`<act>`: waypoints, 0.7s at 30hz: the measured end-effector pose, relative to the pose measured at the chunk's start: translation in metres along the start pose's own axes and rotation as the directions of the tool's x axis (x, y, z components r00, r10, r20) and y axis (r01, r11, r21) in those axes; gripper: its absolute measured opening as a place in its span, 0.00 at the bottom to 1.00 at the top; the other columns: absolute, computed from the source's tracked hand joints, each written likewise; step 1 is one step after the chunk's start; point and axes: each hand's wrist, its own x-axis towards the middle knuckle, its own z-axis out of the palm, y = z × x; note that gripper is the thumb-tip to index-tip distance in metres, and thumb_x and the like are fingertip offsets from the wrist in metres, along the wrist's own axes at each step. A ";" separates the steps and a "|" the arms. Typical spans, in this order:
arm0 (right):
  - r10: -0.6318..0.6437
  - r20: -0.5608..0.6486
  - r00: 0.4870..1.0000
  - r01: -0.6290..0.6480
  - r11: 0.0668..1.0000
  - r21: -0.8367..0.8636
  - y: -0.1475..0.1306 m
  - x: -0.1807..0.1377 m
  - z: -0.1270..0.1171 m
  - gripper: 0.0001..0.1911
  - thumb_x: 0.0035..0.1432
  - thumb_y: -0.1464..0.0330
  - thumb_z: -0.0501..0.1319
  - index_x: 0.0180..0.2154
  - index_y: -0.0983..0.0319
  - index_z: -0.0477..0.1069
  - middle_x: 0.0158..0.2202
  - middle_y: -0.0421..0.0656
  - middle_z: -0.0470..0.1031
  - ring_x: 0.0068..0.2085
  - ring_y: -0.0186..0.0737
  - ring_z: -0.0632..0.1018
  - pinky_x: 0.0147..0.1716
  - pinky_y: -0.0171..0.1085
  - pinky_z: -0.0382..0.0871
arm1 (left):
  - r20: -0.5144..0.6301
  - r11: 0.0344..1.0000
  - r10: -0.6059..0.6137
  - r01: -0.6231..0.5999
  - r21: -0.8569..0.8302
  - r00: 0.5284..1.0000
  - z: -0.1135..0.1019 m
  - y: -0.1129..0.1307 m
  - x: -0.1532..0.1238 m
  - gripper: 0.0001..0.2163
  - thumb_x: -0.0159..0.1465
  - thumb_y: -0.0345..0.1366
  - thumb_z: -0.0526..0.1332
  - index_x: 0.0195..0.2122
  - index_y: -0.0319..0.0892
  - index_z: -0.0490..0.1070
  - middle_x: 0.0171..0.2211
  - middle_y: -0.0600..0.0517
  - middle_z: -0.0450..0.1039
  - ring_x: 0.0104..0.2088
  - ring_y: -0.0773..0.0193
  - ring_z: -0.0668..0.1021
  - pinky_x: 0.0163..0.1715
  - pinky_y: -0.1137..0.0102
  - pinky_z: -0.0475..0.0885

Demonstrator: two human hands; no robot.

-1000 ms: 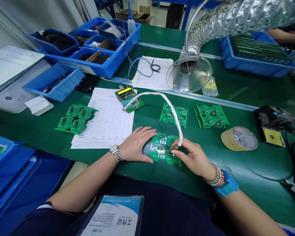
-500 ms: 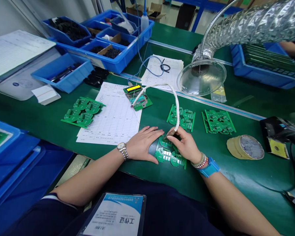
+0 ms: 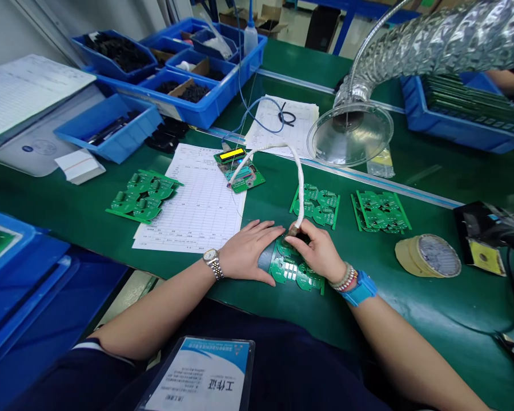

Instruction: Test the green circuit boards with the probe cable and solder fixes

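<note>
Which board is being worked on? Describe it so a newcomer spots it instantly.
On the green workbench, find the paper form. Just right of it, nearest the person, lies a green circuit-board panel. Unlike the other panels, it sits under both hands, the left hand at its edge and the right hand over it, holding a white cable.

A circuit-board panel (image 3: 291, 268) lay at lower centre on the bench (image 3: 85, 205). Behind it, a second panel (image 3: 314, 205) lay beside a third panel (image 3: 381, 212). A fourth panel (image 3: 143, 195) lay left of a paper form (image 3: 188, 194). Plastic bins (image 3: 184, 97) sat at upper left, a fume hood (image 3: 350, 134) hung at upper right, and a roll of tape (image 3: 428, 257) lay at right.
</note>
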 end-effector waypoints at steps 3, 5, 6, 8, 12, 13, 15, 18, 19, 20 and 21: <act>-0.002 0.000 1.000 0.002 1.000 -0.011 0.000 0.000 0.001 0.04 0.57 0.68 0.58 0.32 0.60 0.63 0.29 0.40 0.68 0.31 0.35 0.70 0.34 0.34 0.64 | 0.002 1.000 -0.004 0.004 0.001 1.000 0.000 0.000 0.000 0.50 0.45 0.65 0.58 0.61 0.37 0.48 0.60 0.39 0.55 0.61 0.46 0.56 0.59 0.52 0.49; -0.007 -0.001 1.000 0.007 1.000 -0.015 0.000 -0.001 0.001 0.04 0.57 0.68 0.58 0.32 0.60 0.63 0.29 0.40 0.68 0.32 0.36 0.70 0.34 0.35 0.64 | 0.004 1.000 -0.007 0.007 -0.002 1.000 -0.001 0.000 0.000 0.49 0.46 0.64 0.59 0.61 0.38 0.48 0.60 0.39 0.55 0.61 0.46 0.56 0.59 0.52 0.49; -0.009 -0.004 1.000 0.009 1.000 -0.017 0.000 -0.001 0.001 0.03 0.57 0.68 0.57 0.32 0.60 0.63 0.30 0.40 0.68 0.32 0.36 0.70 0.34 0.35 0.64 | 0.003 1.000 -0.008 0.008 -0.003 1.000 -0.001 0.000 0.000 0.48 0.46 0.63 0.59 0.61 0.38 0.48 0.60 0.39 0.55 0.61 0.46 0.56 0.59 0.51 0.49; -0.012 -0.008 1.000 0.012 1.000 -0.021 0.000 -0.001 0.002 0.03 0.57 0.68 0.57 0.33 0.60 0.63 0.29 0.40 0.68 0.32 0.36 0.70 0.34 0.35 0.65 | 0.004 1.000 -0.008 0.008 -0.005 1.000 -0.001 0.001 0.000 0.47 0.47 0.62 0.60 0.61 0.38 0.47 0.60 0.39 0.55 0.61 0.47 0.56 0.59 0.51 0.49; -0.013 -0.013 1.000 0.013 1.000 -0.023 0.000 -0.001 0.003 0.03 0.57 0.69 0.58 0.33 0.60 0.63 0.30 0.40 0.69 0.32 0.36 0.70 0.33 0.34 0.64 | 0.016 1.000 -0.013 0.013 0.002 1.000 -0.002 0.002 -0.001 0.47 0.47 0.61 0.61 0.61 0.37 0.48 0.60 0.39 0.55 0.61 0.46 0.56 0.59 0.52 0.49; -0.012 -0.013 1.000 0.012 1.000 -0.024 0.000 -0.001 0.003 0.03 0.57 0.69 0.58 0.33 0.60 0.63 0.30 0.40 0.69 0.32 0.36 0.70 0.33 0.34 0.64 | 0.019 1.000 -0.014 0.014 0.005 1.000 -0.002 0.002 -0.001 0.47 0.47 0.61 0.60 0.61 0.37 0.48 0.60 0.39 0.55 0.61 0.46 0.56 0.59 0.52 0.49; -0.011 -0.012 1.000 0.011 1.000 -0.022 0.000 -0.001 0.003 0.03 0.57 0.69 0.58 0.33 0.60 0.63 0.30 0.40 0.69 0.32 0.36 0.70 0.34 0.35 0.64 | 0.017 1.000 -0.014 0.014 0.008 1.000 -0.002 0.002 -0.001 0.47 0.47 0.61 0.60 0.61 0.37 0.48 0.60 0.39 0.55 0.61 0.47 0.56 0.59 0.52 0.49; -0.016 -0.016 1.000 0.016 1.000 -0.019 0.001 -0.001 0.003 0.03 0.57 0.70 0.58 0.33 0.60 0.63 0.29 0.40 0.68 0.32 0.36 0.70 0.34 0.35 0.64 | 0.012 1.000 -0.009 0.009 0.006 1.000 -0.001 0.001 -0.001 0.47 0.47 0.61 0.61 0.61 0.38 0.48 0.60 0.39 0.55 0.61 0.47 0.56 0.59 0.51 0.50; -0.019 -0.019 1.000 0.019 1.000 -0.019 0.000 -0.001 0.004 0.03 0.56 0.70 0.58 0.33 0.60 0.63 0.29 0.40 0.68 0.32 0.36 0.70 0.34 0.35 0.64 | 0.010 1.000 -0.006 0.006 0.004 1.000 -0.001 0.001 -0.001 0.47 0.47 0.61 0.61 0.61 0.38 0.48 0.60 0.39 0.55 0.61 0.47 0.56 0.59 0.51 0.50; -0.021 -0.022 1.000 0.021 1.000 -0.018 0.000 -0.001 0.004 0.03 0.56 0.70 0.58 0.33 0.60 0.63 0.29 0.40 0.68 0.32 0.36 0.70 0.34 0.35 0.64 | 0.009 1.000 -0.005 0.005 0.004 1.000 -0.001 0.000 -0.001 0.47 0.47 0.61 0.61 0.61 0.38 0.48 0.60 0.39 0.55 0.61 0.46 0.56 0.59 0.51 0.50; -0.023 -0.024 0.999 0.022 1.000 -0.017 0.000 -0.001 0.004 0.03 0.56 0.70 0.58 0.32 0.60 0.63 0.29 0.40 0.68 0.32 0.36 0.70 0.33 0.34 0.64 | 0.009 1.000 -0.003 0.003 0.004 1.000 -0.001 0.000 -0.001 0.47 0.47 0.61 0.61 0.61 0.38 0.48 0.60 0.39 0.55 0.61 0.46 0.56 0.59 0.51 0.49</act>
